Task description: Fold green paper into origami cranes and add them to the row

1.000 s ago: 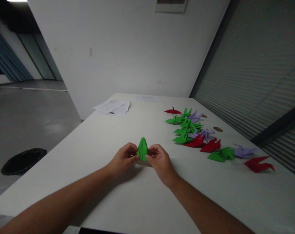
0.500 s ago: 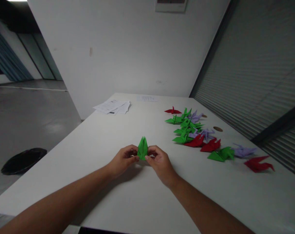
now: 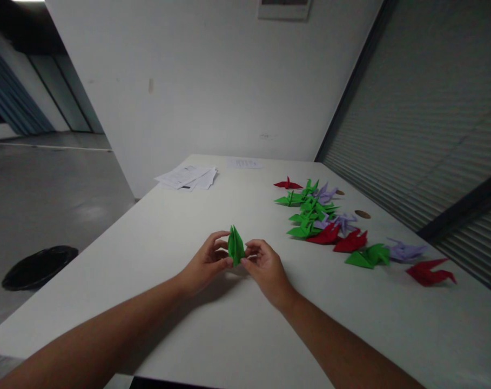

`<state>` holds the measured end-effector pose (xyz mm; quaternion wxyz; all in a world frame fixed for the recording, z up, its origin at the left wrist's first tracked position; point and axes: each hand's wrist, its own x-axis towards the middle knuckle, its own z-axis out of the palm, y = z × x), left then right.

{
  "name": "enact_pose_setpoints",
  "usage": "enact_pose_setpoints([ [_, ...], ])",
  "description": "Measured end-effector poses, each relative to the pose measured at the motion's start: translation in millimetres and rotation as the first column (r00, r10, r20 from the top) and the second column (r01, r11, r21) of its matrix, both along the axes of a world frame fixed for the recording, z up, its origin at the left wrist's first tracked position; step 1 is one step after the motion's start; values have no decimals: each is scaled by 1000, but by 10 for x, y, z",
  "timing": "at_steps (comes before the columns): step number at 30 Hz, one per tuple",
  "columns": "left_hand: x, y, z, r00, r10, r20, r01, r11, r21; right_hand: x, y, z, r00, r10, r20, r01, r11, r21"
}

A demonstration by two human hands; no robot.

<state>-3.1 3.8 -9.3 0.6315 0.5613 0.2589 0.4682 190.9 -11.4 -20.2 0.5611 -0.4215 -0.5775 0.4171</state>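
Observation:
A half-folded green paper piece (image 3: 235,245) stands pointed end up, just above the white table (image 3: 213,329). My left hand (image 3: 207,261) pinches its lower left side, thumb in front, fingers curled behind. My right hand (image 3: 265,267) pinches its lower right side in the same way. Both hands meet at the middle of the table.
A row of finished paper cranes in green (image 3: 308,208), red (image 3: 429,272) and lilac (image 3: 405,250) runs along the table's right side. White printed sheets (image 3: 187,177) lie at the far left corner. A black round object (image 3: 39,267) lies on the floor at left. Slatted blinds fill the right wall.
The green piece has turned edge-on and looks narrower. My left fingers have lifted and opened a little around it. My arms have stayed in place.

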Motion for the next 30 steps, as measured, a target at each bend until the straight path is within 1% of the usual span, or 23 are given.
enact_pose_setpoints([
  [3,6,-3,-12,1000,17,-20,-18,1000,-25,-4,-12,0,1000,15,-2,-15,1000,-8],
  [8,29,2,-2,998,41,-42,-43,998,-36,8,-49,16,990,141,6,-141,990,-28],
  [11,35,3,36,993,70,-100,-71,997,-10,2,-66,36,984,179,18,-179,984,-21],
  [13,32,6,53,989,72,-128,-72,997,2,-14,-69,41,986,163,24,-163,986,-27],
  [16,25,19,42,991,57,-120,-58,998,-7,-40,-62,32,992,123,-40,-126,989,-73],
  [20,19,27,4,997,-9,-73,3,996,-87,-49,-55,36,978,140,-154,-161,978,-133],
  [22,16,23,0,997,-29,-68,21,992,-121,-48,-53,41,972,126,-199,-156,977,-145],
  [24,10,18,8,997,-2,-74,-8,991,-132,-49,-48,36,967,111,-230,-148,978,-151],
  [27,0,12,32,996,66,-55,-71,991,-111,-55,-36,13,965,109,-237,-143,981,-133],
  [30,0,9,53,997,70,-25,-72,995,-66,-58,-33,-4,969,142,-201,-170,977,-130],
])
